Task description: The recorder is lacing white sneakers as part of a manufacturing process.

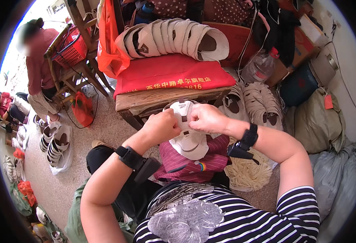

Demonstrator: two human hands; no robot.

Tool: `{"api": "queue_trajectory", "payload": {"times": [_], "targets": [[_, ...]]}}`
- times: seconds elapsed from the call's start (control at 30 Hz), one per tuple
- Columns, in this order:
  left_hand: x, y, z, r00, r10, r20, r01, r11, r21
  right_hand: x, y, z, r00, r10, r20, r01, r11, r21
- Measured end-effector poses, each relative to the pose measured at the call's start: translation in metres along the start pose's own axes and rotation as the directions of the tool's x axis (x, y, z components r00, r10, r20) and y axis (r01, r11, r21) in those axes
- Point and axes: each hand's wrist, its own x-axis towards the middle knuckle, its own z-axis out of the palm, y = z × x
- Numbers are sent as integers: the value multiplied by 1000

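Observation:
A pale shoe upper (pixel 190 146) with a mesh tongue and a small brown tab rests over my lap, on a striped maroon cloth (pixel 174 162). My left hand (pixel 163 126) grips its left edge near the tongue, fingers curled in a pinch. On the opposite edge, my right hand (pixel 208 118) is closed the same way. The fingertips of both hands are partly hidden by the knuckles. The upper's tongue end points away from me, toward the wooden bench.
Nested uppers (pixel 174 39) lie on a red cloth over the wooden bench (pixel 145 101). More stacked uppers (pixel 262 101) stand at right, near a cream lace pile (pixel 248 172) and sacks (pixel 319 121). At left, a person (pixel 42 69) sits beside a red basket (pixel 72 46).

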Motion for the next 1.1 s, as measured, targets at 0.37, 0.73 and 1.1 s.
{"api": "queue_trajectory", "payload": {"times": [0.37,0.73,1.1], "targets": [[-31,58,-42,698,-320,-640,-351,627,-696,-22,-62,-48,993,-16,-119,96,707,701],[-10,6,-37,979,-102,-176,-135,324,-937,-19,-128,-113,986,-101,-136,169,613,771],[-45,68,-75,971,8,-241,-229,346,-910,2,-84,-215,497,-549,-672,322,836,-445]]}}
